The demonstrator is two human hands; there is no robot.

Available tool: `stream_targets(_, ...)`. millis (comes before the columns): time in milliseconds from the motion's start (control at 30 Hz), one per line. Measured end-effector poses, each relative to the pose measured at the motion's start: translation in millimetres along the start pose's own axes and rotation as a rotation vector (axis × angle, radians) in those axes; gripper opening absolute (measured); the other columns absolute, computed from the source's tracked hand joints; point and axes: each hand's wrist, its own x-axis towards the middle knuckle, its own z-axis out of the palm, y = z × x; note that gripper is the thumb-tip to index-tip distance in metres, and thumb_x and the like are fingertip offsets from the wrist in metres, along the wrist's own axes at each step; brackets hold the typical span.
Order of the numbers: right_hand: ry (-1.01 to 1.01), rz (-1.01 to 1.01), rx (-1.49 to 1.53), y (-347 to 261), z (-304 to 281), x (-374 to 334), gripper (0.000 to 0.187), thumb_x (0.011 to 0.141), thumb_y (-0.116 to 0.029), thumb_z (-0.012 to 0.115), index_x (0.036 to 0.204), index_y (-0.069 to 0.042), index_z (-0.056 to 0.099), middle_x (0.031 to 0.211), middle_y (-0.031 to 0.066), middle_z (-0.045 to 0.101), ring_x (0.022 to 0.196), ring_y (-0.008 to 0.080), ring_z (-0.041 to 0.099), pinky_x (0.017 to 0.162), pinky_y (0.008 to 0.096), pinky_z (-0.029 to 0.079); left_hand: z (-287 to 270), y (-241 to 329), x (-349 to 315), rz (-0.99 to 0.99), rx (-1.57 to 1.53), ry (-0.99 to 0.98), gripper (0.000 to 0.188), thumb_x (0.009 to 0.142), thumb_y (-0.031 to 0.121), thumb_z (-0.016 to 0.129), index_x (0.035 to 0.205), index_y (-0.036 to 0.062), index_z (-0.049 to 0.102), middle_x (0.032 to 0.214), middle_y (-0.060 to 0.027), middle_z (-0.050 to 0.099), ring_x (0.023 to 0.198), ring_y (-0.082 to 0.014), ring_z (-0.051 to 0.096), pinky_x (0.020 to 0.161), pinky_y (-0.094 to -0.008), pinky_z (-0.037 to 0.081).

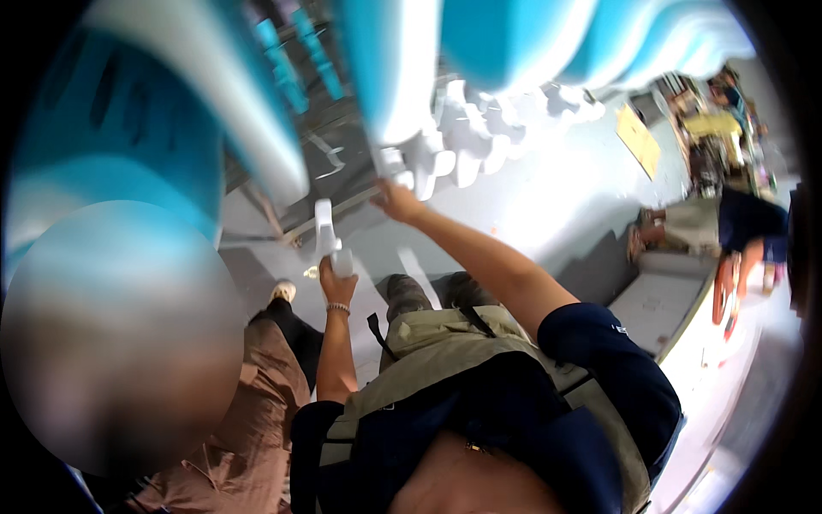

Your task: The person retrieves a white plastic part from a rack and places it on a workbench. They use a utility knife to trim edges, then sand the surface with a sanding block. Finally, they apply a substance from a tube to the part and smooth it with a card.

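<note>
In my left hand (336, 281), low and left of centre, is an upright white plastic piece (324, 224) with a blocky lower part; my fingers are wrapped round it. My right arm stretches forward, and my right hand (396, 202) has its fingers closed at a white fitting (395, 164). This fitting is at the lower end of a tall hanging blue-and-white panel (394, 77). Motion blur hides the exact grip. More white fittings (467, 141) hang in a row beyond it, beneath further blue-and-white panels (514, 38).
A large blue panel (171, 128) fills the upper left. Close on my left is another person in brown trousers (257, 394). On the right a person in a dark top (745, 224) is near a pale box-like surface (655, 295). A yellow board (638, 141) lies farther off on the grey floor (548, 206).
</note>
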Motion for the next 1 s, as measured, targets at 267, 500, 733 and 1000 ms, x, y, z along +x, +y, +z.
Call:
stream_targets(267, 0.136, 0.688, 0.289, 118.5, -88.3, -284.9, 0.046, 0.091, -0.043, 0.047, 0.067, -0.012, 0.07, 0.079, 0.0126, 0.067, 0.081, 0.0321, 0.062, 0.078, 0.0407, 0.047, 55.0, 79.4, -78.2, 0.06, 0.166, -0.63, 0.068, 0.046, 0.005, 0.078, 0.108, 0.0008, 0.052, 0.098, -0.0173, 0.061, 0.091, -0.0352, 0.059, 0.081, -0.0422, 0.047)
stream_targets(500, 0.813, 0.907, 0.024, 251.7, -161.6, -527.1, 0.036, 0.082, -0.029, 0.064, 0.113, -0.01, 0.062, 0.096, 0.0076, 0.068, 0.092, 0.0238, 0.063, 0.087, 0.0383, 0.046, 192.4, 251.0, -154.7, 0.513, 0.222, -1.034, 0.063, 0.048, 0.001, 0.074, 0.107, 0.0023, 0.051, 0.097, -0.0141, 0.058, 0.087, -0.0322, 0.058, 0.079, -0.0407, 0.046)
stream_targets(733, 1.505, 0.648, 0.921, 271.1, -211.9, -668.6, 0.068, 0.088, -0.011, 0.056, 0.144, -0.004, 0.017, 0.112, 0.0225, 0.059, 0.107, 0.0274, 0.058, 0.091, 0.033, 0.044, 269.9, 496.0, -270.3, 1.065, -0.39, -1.407, 0.048, 0.054, -0.001, 0.064, 0.1, 0.0065, 0.053, 0.096, -0.0094, 0.055, 0.091, -0.0234, 0.056, 0.086, -0.0365, 0.044)
stream_targets(1000, 2.006, 0.546, 1.431, 267.4, -318.0, -770.4, 0.088, 0.087, -0.07, 0.015, 0.144, -0.003, 0.016, 0.145, 0.0247, 0.025, 0.137, 0.0347, 0.02, 0.111, 0.0439, 0.017, 290.3, 750.1, -356.1, 1.031, -1.119, -1.74, 0.055, 0.054, 0.015, 0.07, 0.1, 0.01, 0.04, 0.094, -0.0028, 0.04, 0.103, -0.023, 0.042, 0.11, -0.0449, 0.018)
